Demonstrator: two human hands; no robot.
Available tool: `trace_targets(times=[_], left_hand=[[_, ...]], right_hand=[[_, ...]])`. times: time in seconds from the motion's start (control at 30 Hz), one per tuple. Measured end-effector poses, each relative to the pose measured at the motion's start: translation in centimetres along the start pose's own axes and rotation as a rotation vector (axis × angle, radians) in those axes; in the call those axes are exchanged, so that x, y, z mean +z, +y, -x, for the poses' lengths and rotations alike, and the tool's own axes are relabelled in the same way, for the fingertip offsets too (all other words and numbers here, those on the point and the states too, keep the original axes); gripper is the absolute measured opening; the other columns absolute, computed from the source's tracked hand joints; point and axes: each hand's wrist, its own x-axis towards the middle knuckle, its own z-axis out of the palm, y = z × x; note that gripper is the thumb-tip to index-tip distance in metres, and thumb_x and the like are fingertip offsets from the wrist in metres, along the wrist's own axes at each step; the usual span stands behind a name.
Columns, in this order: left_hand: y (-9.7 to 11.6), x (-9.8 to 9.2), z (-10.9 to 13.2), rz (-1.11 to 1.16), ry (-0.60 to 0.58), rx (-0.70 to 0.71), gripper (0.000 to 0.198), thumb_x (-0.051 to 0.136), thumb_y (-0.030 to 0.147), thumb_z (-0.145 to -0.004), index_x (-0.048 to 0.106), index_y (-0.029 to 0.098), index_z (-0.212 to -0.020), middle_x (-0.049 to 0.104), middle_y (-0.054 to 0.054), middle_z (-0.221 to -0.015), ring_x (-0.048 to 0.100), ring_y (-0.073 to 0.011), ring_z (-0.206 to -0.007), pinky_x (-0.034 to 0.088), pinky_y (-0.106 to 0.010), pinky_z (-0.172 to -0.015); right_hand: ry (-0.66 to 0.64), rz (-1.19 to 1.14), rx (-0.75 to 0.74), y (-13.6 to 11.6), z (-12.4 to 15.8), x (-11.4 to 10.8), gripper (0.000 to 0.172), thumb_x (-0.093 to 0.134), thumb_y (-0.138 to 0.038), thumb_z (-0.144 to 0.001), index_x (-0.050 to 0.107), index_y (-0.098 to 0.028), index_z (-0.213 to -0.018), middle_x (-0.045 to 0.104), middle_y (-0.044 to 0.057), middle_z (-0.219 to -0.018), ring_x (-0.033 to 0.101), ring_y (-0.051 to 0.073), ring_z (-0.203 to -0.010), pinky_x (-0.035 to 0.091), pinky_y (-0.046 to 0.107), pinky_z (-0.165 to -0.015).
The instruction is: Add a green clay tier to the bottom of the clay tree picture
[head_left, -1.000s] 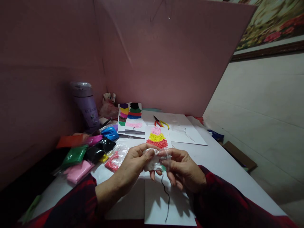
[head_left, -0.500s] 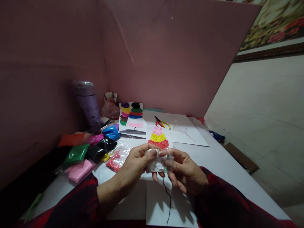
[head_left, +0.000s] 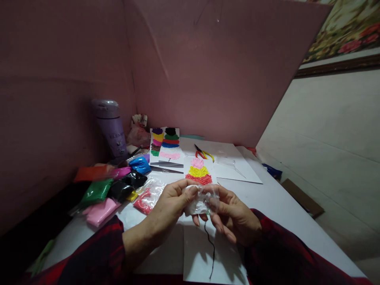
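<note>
A clear plastic packet of white modelling clay (head_left: 196,206) is held between both hands over the white table. My left hand (head_left: 169,202) pinches its left side with the thumb on top. At the packet's right side, my right hand (head_left: 234,211) grips the crinkled plastic, and its lower fingers curl beneath. Under the hands lies a white sheet (head_left: 197,253) bearing a thin, wavy black line (head_left: 213,249). Textured pink, yellow and red bands of clay (head_left: 198,171) show on its far part; the hands hide the middle of the sheet.
Several coloured clay packets (head_left: 97,190) are heaped at the left, near a purple bottle (head_left: 111,128). Two cards with coloured bands (head_left: 170,144) stand at the back. Pliers (head_left: 203,153) with red and yellow handles lie by a white board (head_left: 249,172). A pink partition (head_left: 208,79) rises behind.
The packet has turned slightly between the fingers, and a small green spot on its lower right no longer shows clearly. Both hands keep their hold; the view has shifted slightly.
</note>
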Motion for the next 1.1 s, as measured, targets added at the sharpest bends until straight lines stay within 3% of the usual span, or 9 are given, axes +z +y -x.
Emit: trace_targets(times=[0.17, 0.3, 0.4, 0.5, 0.67, 0.8, 0.97, 1.1], left_hand=[[-0.3, -0.2, 0.0, 0.025, 0.003, -0.018, 0.019, 0.059, 0.030, -0.086, 0.061, 0.012, -0.086, 0.064, -0.005, -0.071, 0.058, -0.0107, -0.052, 0.048, -0.021, -0.050], [-0.3, -0.4, -0.1, 0.012, 0.028, 0.009, 0.020, 0.059, 0.031, -0.086, 0.061, 0.012, -0.089, 0.063, -0.004, -0.073, 0.057, -0.0103, -0.053, 0.049, -0.021, -0.050], [-0.2, -0.3, -0.2, -0.004, 0.036, 0.035, 0.021, 0.058, 0.032, -0.087, 0.060, 0.012, -0.089, 0.063, -0.004, -0.073, 0.057, -0.0102, -0.054, 0.049, -0.021, -0.050], [0.0, -0.1, -0.2, -0.017, 0.054, 0.016, 0.021, 0.058, 0.033, -0.087, 0.059, 0.012, -0.088, 0.062, -0.003, -0.072, 0.058, -0.0105, -0.054, 0.047, -0.020, -0.048], [0.1, 0.0, -0.1, -0.077, 0.086, -0.040, 0.024, 0.057, 0.036, -0.086, 0.058, 0.013, -0.092, 0.061, -0.003, -0.072, 0.059, -0.0128, -0.056, 0.047, -0.022, -0.048], [-0.1, -0.1, -0.2, -0.079, 0.074, -0.028, 0.026, 0.057, 0.038, -0.086, 0.057, 0.013, -0.092, 0.060, -0.002, -0.070, 0.058, -0.0125, -0.054, 0.046, -0.022, -0.047], [-0.2, -0.4, -0.4, -0.036, 0.078, -0.013, 0.024, 0.055, 0.036, -0.088, 0.054, 0.013, -0.092, 0.061, -0.002, -0.068, 0.058, -0.0123, -0.053, 0.044, -0.020, -0.045], [-0.2, -0.4, -0.4, -0.073, 0.054, -0.032, 0.025, 0.055, 0.038, -0.087, 0.054, 0.013, -0.091, 0.063, -0.003, -0.068, 0.059, -0.0122, -0.050, 0.043, -0.019, -0.043]], right_hand=[[-0.051, 0.046, 0.000, 0.1, 0.1, -0.1, 0.034, 0.069, -0.041, -0.078, 0.057, -0.020, -0.102, 0.065, -0.003, -0.052, 0.050, 0.007, -0.029, 0.034, 0.009, -0.025], [0.046, 0.110, -0.086, 0.3, 0.1, 0.2, 0.032, 0.071, -0.041, -0.076, 0.060, -0.019, -0.097, 0.064, -0.003, -0.051, 0.048, 0.005, -0.027, 0.036, 0.010, -0.026], [0.111, 0.172, -0.139, 0.4, 0.1, 0.3, 0.037, 0.071, -0.041, -0.077, 0.063, -0.016, -0.104, 0.062, -0.002, -0.046, 0.046, 0.005, -0.026, 0.036, 0.010, -0.026], [0.149, 0.219, -0.141, 0.5, 0.1, 0.4, 0.041, 0.071, -0.039, -0.077, 0.064, -0.016, -0.109, 0.065, 0.001, -0.051, 0.052, 0.007, -0.031, 0.039, 0.011, -0.027], [0.117, 0.270, -0.094, 0.5, 0.2, 0.6, 0.036, 0.073, -0.039, -0.074, 0.067, -0.015, -0.101, 0.065, 0.001, -0.052, 0.057, 0.010, -0.037, 0.041, 0.012, -0.028], [0.109, 0.273, -0.179, 0.4, 0.4, 1.0, 0.029, 0.071, -0.036, -0.077, 0.068, -0.016, -0.097, 0.068, 0.003, -0.059, 0.059, 0.010, -0.042, 0.042, 0.012, -0.030], [0.105, 0.342, -0.245, 0.3, 0.6, 1.1, 0.038, 0.066, -0.038, -0.081, 0.068, -0.020, -0.114, 0.069, 0.004, -0.061, 0.050, 0.005, -0.035, 0.040, 0.013, -0.033], [0.253, 0.410, -0.288, 0.3, 0.4, 0.8, 0.028, 0.071, -0.033, -0.075, 0.075, -0.020, -0.100, 0.065, 0.002, -0.054, 0.044, 0.004, -0.033, 0.035, 0.014, -0.030]])
